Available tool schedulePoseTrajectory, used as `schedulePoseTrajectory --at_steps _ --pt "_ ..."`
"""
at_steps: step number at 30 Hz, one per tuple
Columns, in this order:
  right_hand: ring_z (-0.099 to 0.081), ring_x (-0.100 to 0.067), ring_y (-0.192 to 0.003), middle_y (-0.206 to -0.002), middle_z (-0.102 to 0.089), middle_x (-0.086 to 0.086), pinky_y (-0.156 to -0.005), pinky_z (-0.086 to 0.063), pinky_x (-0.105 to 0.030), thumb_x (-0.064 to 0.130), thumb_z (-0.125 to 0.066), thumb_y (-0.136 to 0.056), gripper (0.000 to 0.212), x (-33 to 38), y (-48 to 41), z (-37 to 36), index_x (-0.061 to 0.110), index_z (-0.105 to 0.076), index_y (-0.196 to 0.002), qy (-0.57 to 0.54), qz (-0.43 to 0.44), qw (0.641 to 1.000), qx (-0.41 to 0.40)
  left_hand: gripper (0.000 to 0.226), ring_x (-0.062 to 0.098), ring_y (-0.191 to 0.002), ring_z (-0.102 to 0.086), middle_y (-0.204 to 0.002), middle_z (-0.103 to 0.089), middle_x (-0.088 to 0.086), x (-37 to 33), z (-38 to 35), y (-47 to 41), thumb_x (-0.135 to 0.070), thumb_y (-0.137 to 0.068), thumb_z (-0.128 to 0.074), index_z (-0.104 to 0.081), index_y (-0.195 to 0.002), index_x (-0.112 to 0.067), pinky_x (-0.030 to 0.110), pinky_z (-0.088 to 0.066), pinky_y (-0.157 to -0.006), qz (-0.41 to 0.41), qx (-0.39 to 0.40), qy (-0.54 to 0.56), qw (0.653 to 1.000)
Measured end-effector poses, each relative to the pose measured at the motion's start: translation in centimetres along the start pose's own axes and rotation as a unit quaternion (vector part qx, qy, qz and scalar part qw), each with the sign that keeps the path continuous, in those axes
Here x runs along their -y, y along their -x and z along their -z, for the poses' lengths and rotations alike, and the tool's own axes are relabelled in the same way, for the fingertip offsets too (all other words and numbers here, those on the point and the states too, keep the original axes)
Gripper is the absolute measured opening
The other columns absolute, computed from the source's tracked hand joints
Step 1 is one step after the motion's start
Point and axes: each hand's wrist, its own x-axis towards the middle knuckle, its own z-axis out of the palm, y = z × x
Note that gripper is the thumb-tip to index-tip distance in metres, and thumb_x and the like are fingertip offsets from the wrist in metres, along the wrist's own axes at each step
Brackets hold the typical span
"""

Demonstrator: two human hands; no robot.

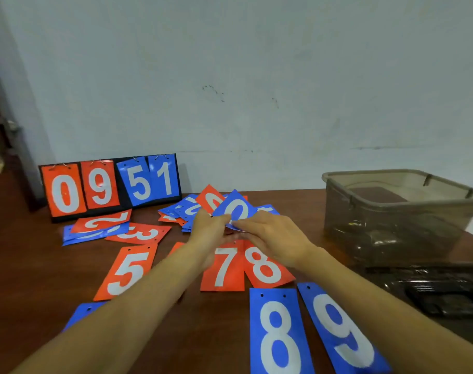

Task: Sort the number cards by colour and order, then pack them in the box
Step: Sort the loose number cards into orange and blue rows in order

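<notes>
Number cards [224, 265] litter the brown worktop [27, 265]: three orange ones reading 5, 7 and 8 in a middle row, a blue 8 [280, 336] and a blue 9 [340, 333] at lower right, an orange 2 and 3 at centre left, plus a mixed pile [176, 210] at centre. Four more hang on one black scoreboard [124, 201] at upper left, against a pale wall [257, 76]. One clear box [392, 225] stands at right. The left hand [211, 228] and right hand [270, 238] both pinch a blue 0 card [238, 210] just over the pile.

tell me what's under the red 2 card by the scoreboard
A blue card pokes out beneath the red 2 card, along its near edge. Its number is mostly covered, so unreadable.
</notes>
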Motion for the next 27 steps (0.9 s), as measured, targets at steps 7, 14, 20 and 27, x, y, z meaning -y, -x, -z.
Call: schedulePoseTrajectory --at_steps 7,14,20,27 --pt "-0.051 -0.019 -0.119 -0.126 -0.061 -0.001 -0.102 -0.034 -0.029 0.037 -0.059 -0.090 0.037 3.9 -1.2 1.3 0.015 -0.064 -0.120 -0.057 0.009 0.994 -0.094 0.031 0.018 -0.093 -0.067 -0.108 -0.067 0.004 -1.8 7.8 2.9 0.000 -0.085 -0.061 -0.058 -0.110 -0.018 0.037 -0.057 -0.077 -0.115 -0.027 -0.172 0.978" --pt "-0.061 0.003 -0.068 -0.081 -0.067 0.008 -0.059 -0.044 -0.009 0.031 -0.076 -0.077 0.059 8.1 -5.8 1.5 0.018 -0.050 -0.128 -0.301 -0.188 0.929 0.108 0.014 0.009 -0.075 -0.072 -0.083 -0.074 -0.011 -4.1 13.5 5.3 -0.025 -0.084 -0.070 -0.064 -0.095 -0.030 0.019 -0.054 -0.053 -0.146 0.059 -0.219 0.963" --pt "-0.060 -0.014 -0.072 -0.074 -0.061 0.001 -0.062 -0.045 -0.018 0.016 -0.071 -0.083 0.017 9.2 -7.8 -1.1 0.010 -0.065 -0.098 -0.361 -0.243 0.897 0.081 0.027 0.015 -0.081 -0.072 -0.090 -0.075 -0.003 -3.8 17.4 5.1 -0.043 -0.095 -0.046 -0.063 -0.106 -0.024 0.028 -0.058 -0.063 -0.138 0.006 -0.128 0.982" --pt "-0.072 -0.020 -0.085 -0.097 -0.073 -0.009 -0.063 -0.059 -0.031 -0.006 -0.061 -0.083 0.021 12.8 -10.3 -2.0 0.005 -0.064 -0.101 -0.639 -0.305 0.706 0.030 0.023 0.015 -0.089 -0.069 -0.097 -0.071 -0.005 -3.8 20.5 5.3 -0.038 -0.100 -0.040 -0.058 -0.111 -0.028 0.034 -0.057 -0.074 -0.123 -0.054 -0.053 0.990"
